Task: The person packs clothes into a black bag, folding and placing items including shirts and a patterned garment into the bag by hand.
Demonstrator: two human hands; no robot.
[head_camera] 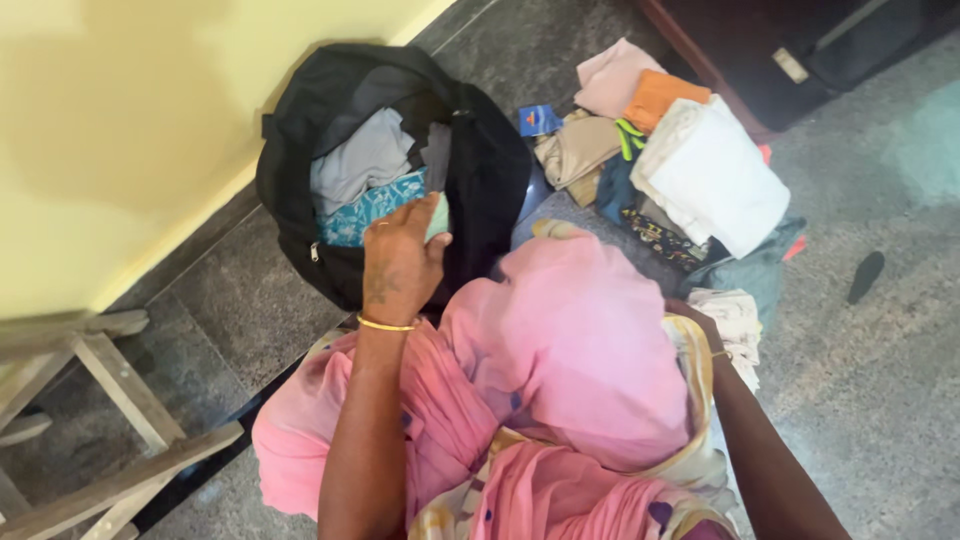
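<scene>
matt black fabric bag, soft pink cloth, rough wood stool, speckled stone floor

Black backpack, teal patterned cloth

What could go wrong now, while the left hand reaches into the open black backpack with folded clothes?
1. The black fabric backpack leans open against the wall and might slump as the left hand presses on the teal patterned cloth inside.
2. The pile of folded clothes on the floor looks uneven; its white folded cloth could slide off.
3. The right hand is hidden behind pink fabric.
</scene>
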